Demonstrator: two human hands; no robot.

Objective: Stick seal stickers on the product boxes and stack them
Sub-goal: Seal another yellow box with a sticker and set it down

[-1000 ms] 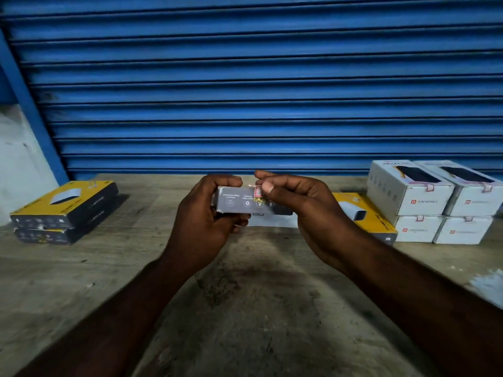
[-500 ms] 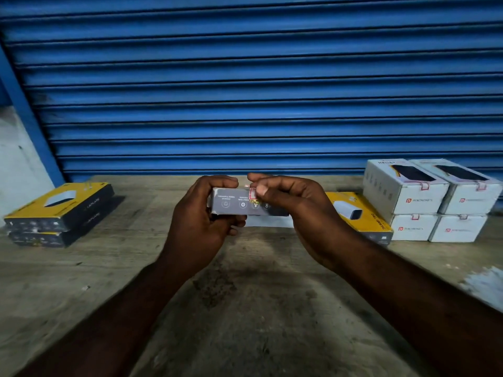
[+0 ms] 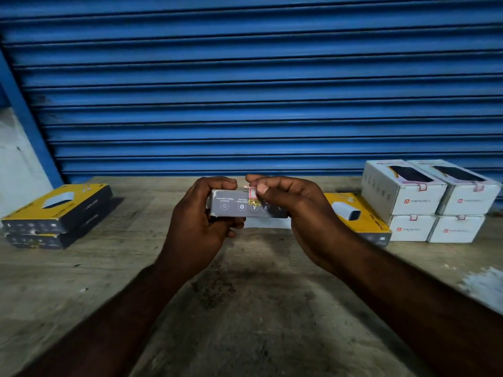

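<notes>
Both hands hold a flat grey-sided product box [image 3: 234, 206] above the middle of the table, its narrow side facing me. My left hand [image 3: 198, 216] grips the box's left end, fingers curled over the top and underneath. My right hand [image 3: 294, 210] holds the right end, and its thumb presses a small red-and-white seal sticker [image 3: 252, 192] over the top edge of that side. A stack of two yellow-topped boxes [image 3: 54, 213] lies at the left. One more yellow box [image 3: 356, 213] lies at the right, partly behind my right hand.
Several white boxes [image 3: 430, 202] with red seals stand stacked two high at the right, by the blue roller shutter [image 3: 245, 91]. A white sheet [image 3: 269, 223] lies on the worn wooden table [image 3: 245, 308] under the held box. A white patch marks the table's right edge.
The box stays in both hands at about the same place. My right thumb has slid down over the sticker on the box's edge. The view has shifted slightly.
</notes>
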